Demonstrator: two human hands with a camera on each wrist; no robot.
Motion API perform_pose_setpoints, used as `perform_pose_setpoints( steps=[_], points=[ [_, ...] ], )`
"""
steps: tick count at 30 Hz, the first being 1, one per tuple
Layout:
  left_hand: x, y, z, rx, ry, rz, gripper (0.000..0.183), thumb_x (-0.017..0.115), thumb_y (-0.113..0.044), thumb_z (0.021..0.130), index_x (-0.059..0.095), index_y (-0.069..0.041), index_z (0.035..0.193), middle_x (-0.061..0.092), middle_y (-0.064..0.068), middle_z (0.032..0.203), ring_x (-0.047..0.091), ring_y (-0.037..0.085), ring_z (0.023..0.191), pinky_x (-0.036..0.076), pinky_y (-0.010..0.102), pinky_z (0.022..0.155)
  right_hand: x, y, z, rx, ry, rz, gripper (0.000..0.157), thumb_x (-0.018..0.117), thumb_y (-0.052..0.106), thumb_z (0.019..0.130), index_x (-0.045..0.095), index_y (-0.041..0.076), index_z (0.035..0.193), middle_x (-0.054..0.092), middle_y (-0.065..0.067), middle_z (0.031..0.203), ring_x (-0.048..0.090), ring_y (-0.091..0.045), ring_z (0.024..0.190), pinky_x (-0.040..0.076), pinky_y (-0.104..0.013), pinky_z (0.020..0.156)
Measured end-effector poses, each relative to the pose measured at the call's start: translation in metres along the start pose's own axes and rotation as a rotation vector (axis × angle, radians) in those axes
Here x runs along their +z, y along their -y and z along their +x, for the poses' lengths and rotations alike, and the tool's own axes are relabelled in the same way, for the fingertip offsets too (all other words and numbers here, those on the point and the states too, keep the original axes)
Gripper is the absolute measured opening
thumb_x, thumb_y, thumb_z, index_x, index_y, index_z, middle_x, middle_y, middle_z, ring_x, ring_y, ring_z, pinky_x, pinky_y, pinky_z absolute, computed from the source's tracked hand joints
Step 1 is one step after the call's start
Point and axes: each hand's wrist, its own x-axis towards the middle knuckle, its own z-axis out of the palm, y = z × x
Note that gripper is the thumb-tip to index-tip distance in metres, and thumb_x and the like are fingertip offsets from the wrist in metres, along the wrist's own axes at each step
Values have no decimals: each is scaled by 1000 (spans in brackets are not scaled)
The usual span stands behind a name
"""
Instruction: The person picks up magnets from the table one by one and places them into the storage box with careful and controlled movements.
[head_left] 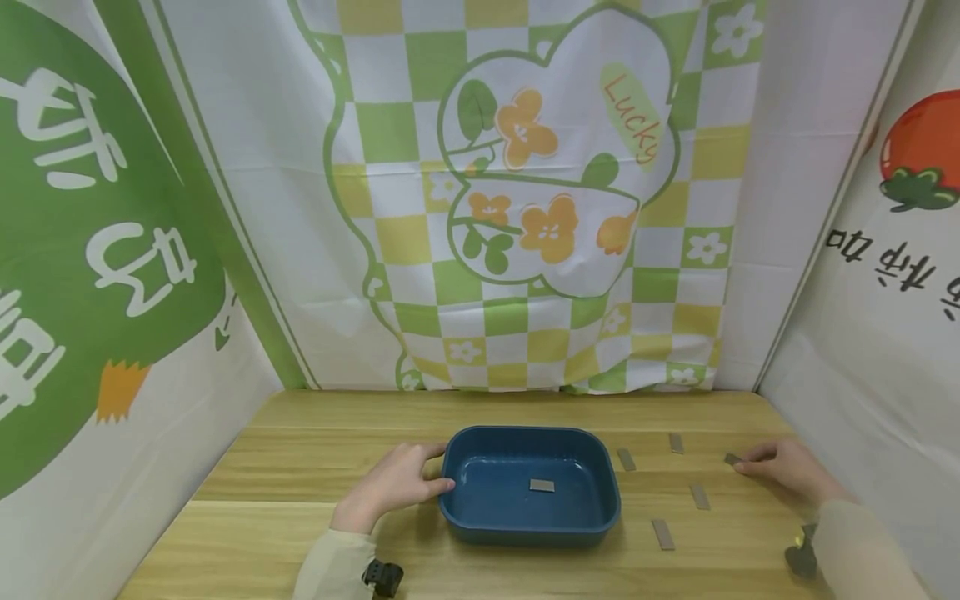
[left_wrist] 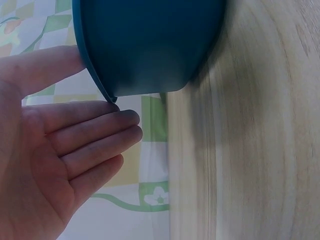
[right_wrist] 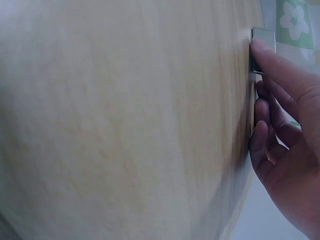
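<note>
A dark blue rectangular tub (head_left: 529, 537) stands on the wooden table, one small grey rectangular metal strip (head_left: 542, 485) lying inside it. My left hand (head_left: 397, 479) is at the tub's left end, thumb and index finger touching the rim; in the left wrist view its fingers (left_wrist: 95, 145) are nearly straight. Far to the right, my right hand (head_left: 787, 468) pinches another grey strip (head_left: 732, 458) between thumb and finger. The right wrist view shows this shiny strip (right_wrist: 265, 50) tipped up at the tabletop, with the thumb on its face and the other fingers loosely bent.
Between the tub and my right hand lie several more loose strips, such as one near the front (head_left: 663, 534) and one farther back (head_left: 677, 442). A checked green and yellow curtain (head_left: 480, 308) hangs behind the table (head_left: 315, 433). Printed white cloth walls (head_left: 847, 350) flank both sides.
</note>
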Motion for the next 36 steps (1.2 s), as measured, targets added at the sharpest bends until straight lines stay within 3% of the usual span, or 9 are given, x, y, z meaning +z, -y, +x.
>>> perform_pose_setpoints(
  steps=[17,36],
  points=[
    [0,-1,-1,5,4,-11,62,69,-39,85,56,2,129,59,20,128,57,37,117,48,51,96,1,4,-7,-24,-7,34,28,68,38,86,71,10,93,69,-11,98,60,-38,98,47,-58,82],
    [0,-1,0,12,-14,13,62,70,-39,83,57,2,128,61,18,126,60,34,113,49,49,95,4,4,-7,-50,-67,57,28,68,36,87,70,10,96,68,-14,102,61,-38,99,49,-56,83]
  ],
)
